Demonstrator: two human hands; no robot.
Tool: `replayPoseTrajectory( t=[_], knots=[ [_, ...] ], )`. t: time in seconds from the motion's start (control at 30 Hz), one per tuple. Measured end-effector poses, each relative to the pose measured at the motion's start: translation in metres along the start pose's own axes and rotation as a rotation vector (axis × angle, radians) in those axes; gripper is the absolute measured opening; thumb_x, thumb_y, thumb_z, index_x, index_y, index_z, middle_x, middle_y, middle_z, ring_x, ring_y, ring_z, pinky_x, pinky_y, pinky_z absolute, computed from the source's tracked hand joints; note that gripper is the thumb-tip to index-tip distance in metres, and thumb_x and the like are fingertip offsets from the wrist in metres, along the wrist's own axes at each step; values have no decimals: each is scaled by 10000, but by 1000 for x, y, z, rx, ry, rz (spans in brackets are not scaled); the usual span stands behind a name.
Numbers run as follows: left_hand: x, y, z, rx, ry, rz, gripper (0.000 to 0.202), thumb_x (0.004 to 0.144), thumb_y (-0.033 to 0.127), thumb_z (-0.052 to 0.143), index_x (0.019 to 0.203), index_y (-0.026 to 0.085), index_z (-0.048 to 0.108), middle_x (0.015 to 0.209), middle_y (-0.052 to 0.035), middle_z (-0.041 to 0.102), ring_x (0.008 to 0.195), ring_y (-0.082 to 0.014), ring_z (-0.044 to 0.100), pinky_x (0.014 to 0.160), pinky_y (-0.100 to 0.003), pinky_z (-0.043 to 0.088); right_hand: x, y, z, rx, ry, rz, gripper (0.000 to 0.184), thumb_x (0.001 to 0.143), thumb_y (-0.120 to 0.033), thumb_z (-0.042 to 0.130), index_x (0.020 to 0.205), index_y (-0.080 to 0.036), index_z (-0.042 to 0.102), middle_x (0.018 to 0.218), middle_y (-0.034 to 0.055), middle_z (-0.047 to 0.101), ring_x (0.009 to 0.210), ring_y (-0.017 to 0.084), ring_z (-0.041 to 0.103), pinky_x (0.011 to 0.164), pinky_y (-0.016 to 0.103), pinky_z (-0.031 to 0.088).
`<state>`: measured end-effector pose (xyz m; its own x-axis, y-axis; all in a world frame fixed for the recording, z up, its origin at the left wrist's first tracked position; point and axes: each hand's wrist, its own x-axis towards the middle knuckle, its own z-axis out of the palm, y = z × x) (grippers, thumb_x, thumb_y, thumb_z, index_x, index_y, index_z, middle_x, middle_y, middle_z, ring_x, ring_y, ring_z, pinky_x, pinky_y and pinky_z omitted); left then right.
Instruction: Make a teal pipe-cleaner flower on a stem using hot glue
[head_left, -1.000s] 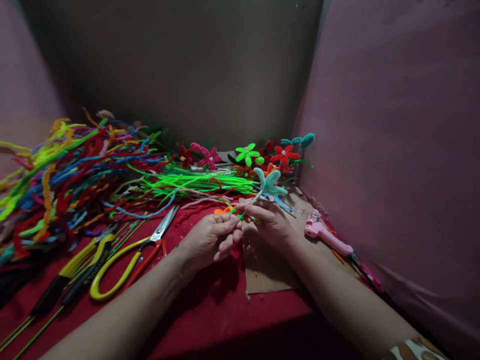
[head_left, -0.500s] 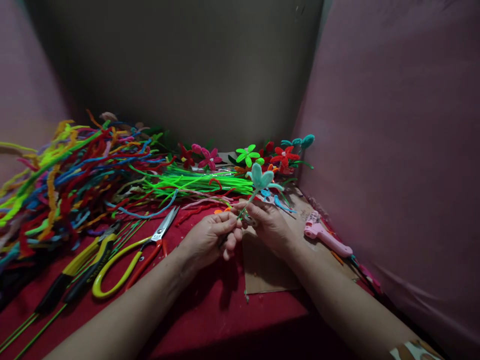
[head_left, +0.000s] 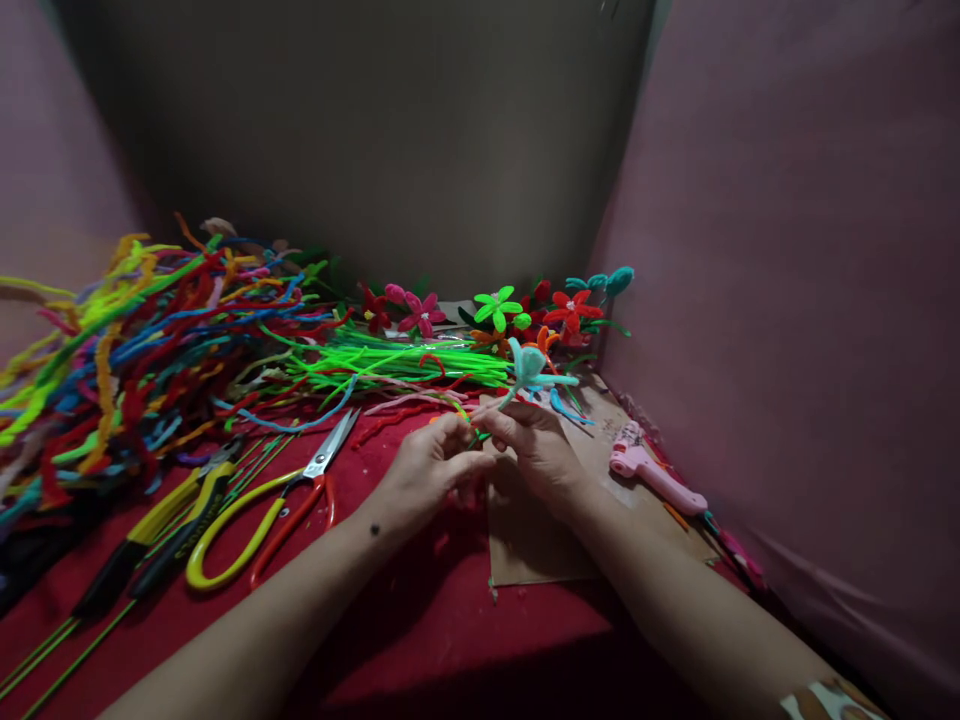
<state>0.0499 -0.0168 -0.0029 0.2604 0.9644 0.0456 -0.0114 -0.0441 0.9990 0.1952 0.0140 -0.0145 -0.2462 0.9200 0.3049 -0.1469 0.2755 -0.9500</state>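
Note:
A pale aqua pipe-cleaner flower (head_left: pixel 529 364) tilts to the right above my two hands. My right hand (head_left: pixel 541 452) pinches its stem just beneath the petals, thumb and index finger closed. On the left, my left hand (head_left: pixel 431 468) is closed with curled fingers at the lower green part of the stem. Fingers hide most of the stem, and the fingertips of both hands almost meet.
Heaped pipe cleaners (head_left: pixel 150 350) fill the left, beside a green pipe-cleaner bundle (head_left: pixel 405 362). Pliers (head_left: pixel 169 520) and scissors (head_left: pixel 300 490) lie left of my hands. Finished flowers (head_left: pixel 496 308) stand behind. A pink glue gun (head_left: pixel 652 468) rests on cardboard (head_left: pixel 536 550) at right.
The aqua flower has tipped to the right and its head has turned. My left hand has rolled over, its fingers now curled higher near the stem. My right hand stays nearly in place.

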Motion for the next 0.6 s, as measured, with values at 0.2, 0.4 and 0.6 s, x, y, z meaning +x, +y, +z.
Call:
replayPoseTrajectory(
  t=[0.2, 0.4, 0.6],
  knots=[
    [2, -7, -1, -268, -127, -71, 140, 792, 265, 571, 747, 136, 541, 560, -10, 628, 381, -100, 544, 358, -198, 445, -2, 1, -1, 46, -94, -22, 155, 740, -281, 634, 860, -232, 719, 745, 0, 622, 703, 145, 521, 691, 286, 395],
    [2, -7, -6, -386, -301, -140, 218, 830, 324, 515, 755, 123, 552, 579, -31, 631, 310, -76, 482, 306, -180, 382, -1, 5, -1, 100, -100, -97, 134, 765, -263, 607, 838, -253, 719, 844, 14, 650, 773, 168, 555, 753, 317, 416],
    [1, -1, -8, -147, -158, -34, 118, 798, 239, 574, 828, 124, 571, 633, 4, 603, 369, -30, 449, 345, -137, 331, -2, -1, -1, 69, -100, -69, 145, 788, -233, 584, 835, -243, 721, 738, 1, 639, 709, 145, 539, 705, 284, 417]
  ],
)
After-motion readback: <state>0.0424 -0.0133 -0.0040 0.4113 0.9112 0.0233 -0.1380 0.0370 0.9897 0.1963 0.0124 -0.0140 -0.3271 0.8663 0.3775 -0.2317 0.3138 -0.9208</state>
